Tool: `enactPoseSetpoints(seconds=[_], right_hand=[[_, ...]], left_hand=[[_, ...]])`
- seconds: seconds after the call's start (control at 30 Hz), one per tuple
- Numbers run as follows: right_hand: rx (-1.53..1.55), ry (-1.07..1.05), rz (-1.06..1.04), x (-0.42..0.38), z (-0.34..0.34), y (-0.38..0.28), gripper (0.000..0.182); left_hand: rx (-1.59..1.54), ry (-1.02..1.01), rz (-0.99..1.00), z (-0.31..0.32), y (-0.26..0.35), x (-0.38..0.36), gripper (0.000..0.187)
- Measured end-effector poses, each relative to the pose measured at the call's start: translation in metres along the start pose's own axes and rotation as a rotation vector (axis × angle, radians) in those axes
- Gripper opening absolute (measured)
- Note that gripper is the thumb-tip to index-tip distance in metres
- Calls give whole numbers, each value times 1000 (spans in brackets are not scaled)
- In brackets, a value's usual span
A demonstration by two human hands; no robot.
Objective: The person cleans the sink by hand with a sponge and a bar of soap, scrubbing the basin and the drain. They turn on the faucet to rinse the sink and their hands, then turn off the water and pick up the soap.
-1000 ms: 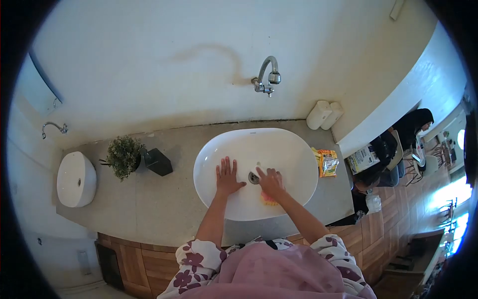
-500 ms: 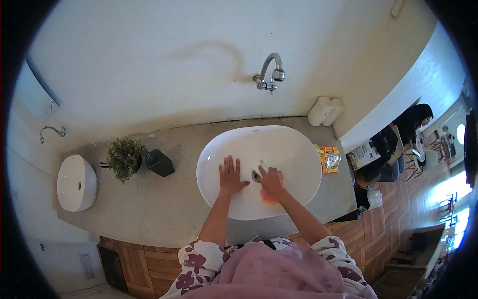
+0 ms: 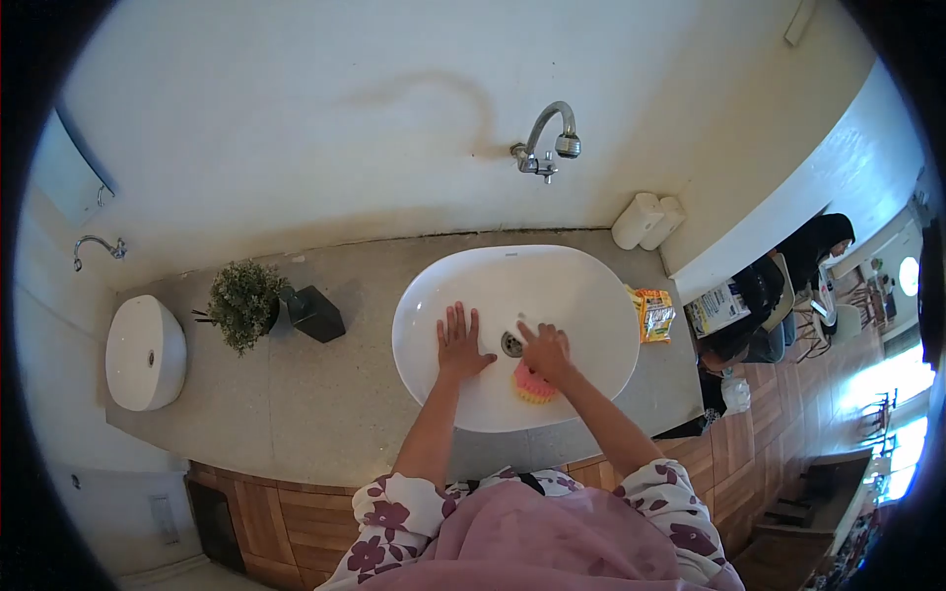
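Note:
My left hand (image 3: 456, 350) lies flat against the left inside of the white oval basin (image 3: 591, 281), fingers spread and holding nothing. Just right of the round metal drain (image 3: 512, 343), my right hand (image 3: 547, 355) is closed over a pink and yellow scrubber (image 3: 535, 386). Its index finger reaches out past the scrubber near the drain's upper edge. The scrubber touches the basin's lower slope and is partly covered by that hand. Above the basin, a chrome faucet (image 3: 548, 148) comes out of the wall.
Left on the counter (image 3: 365, 414) are a potted plant (image 3: 244, 307), a dark bottle (image 3: 315, 313) and a second basin (image 3: 148, 355). To the right stand white containers (image 3: 639, 222) and a yellow packet (image 3: 653, 315). A seated person (image 3: 813, 241) is farther off.
My right hand has shifted slightly, and more of the pink and yellow scrubber now shows below it. The left hand stays flat in the basin. The view has moved a little.

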State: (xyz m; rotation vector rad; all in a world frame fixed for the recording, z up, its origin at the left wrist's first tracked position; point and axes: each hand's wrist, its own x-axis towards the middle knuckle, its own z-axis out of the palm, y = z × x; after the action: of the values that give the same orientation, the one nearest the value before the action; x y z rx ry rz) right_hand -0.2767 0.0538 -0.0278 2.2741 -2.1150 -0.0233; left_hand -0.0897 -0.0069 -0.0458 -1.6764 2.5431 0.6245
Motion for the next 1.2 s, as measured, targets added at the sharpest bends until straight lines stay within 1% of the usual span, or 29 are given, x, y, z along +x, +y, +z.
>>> enactPoseSetpoints(seconds=[0.03, 0.1, 0.13, 0.2, 0.23, 0.3, 0.33, 0.4, 0.43, 0.47, 0.53, 0.57, 0.63, 0.67, 0.73, 0.77, 0.83, 0.87, 0.93, 0.97, 1.03, 1.07, 1.13, 1.17, 1.2], right_hand=[[2, -3, -3, 6, 0, 0, 53], [83, 29, 133, 12, -2, -4, 55], [81, 26, 134, 9, -4, -8, 55], [-37, -111, 3, 2, -11, -14, 48], [-40, -112, 2, 0, -13, -13, 48], [101, -81, -101, -5, -14, -5, 49], [102, -82, -102, -5, -11, 0, 49], [38, 89, 28, 8, -7, 8, 50], [79, 47, 91, 17, -5, 10, 50], [81, 44, 91, 17, -2, 8, 50], [44, -71, -10, 15, -10, 1, 52], [41, -72, -9, 11, -16, 1, 52], [174, -19, -244, 3, -19, 2, 50], [176, -22, -246, 5, -20, 4, 50], [-10, -79, -89, 18, -21, 12, 54], [-7, -82, -93, 23, -14, 16, 54], [69, 130, 60, 31, -3, 19, 51], [71, 130, 61, 26, 3, 21, 51], [118, 14, -160, 11, -9, 16, 50], [117, 13, -160, 8, -8, 19, 50], [165, 10, 7, 4, -6, 34, 53], [165, 10, 2, -1, -7, 43, 53], [193, 77, 264, -10, -15, 58, 53], [189, 83, 263, -16, -18, 61, 53], [168, 0, 283, -25, -23, 63, 54]], left_hand=[[-1, -3, -4, 0, 0, 0, 112], [10, 16, 4, 2, 0, 0, 112], [8, 13, 5, 3, 0, -1, 112], [60, 0, -6, 3, 0, 1, 114], [57, -1, -6, 3, 0, 1, 114], [48, 6, 1, 3, -1, 1, 113], [48, 5, 0, 3, -1, 1, 113], [40, 10, 1, 4, -1, 0, 113], [40, 7, -3, 4, -1, 0, 113], [24, 25, 1, 5, -1, -1, 113], [7, 41, 7, 5, 0, 0, 112], [8, 27, 0, 4, 0, 1, 112], [6, 14, -14, 1, 1, 1, 112], [10, 10, -16, 1, 2, -1, 111], [16, 7, -22, 0, 1, 0, 111], [8, 22, -12, 1, 1, -1, 111], [2, 37, -2, 0, 1, -2, 111], [11, 13, -14, -1, 1, -1, 111], [20, -8, -24, -1, 2, 0, 110], [20, 0, -21, -1, 2, 0, 110], [18, 12, -24, 2, 1, 0, 110], [15, 20, -15, 3, 1, 0, 110], [14, 34, -2, 1, 0, -1, 110], [22, 23, -11, -1, 1, -1, 111], [28, 10, -17, -2, 2, -1, 111]])
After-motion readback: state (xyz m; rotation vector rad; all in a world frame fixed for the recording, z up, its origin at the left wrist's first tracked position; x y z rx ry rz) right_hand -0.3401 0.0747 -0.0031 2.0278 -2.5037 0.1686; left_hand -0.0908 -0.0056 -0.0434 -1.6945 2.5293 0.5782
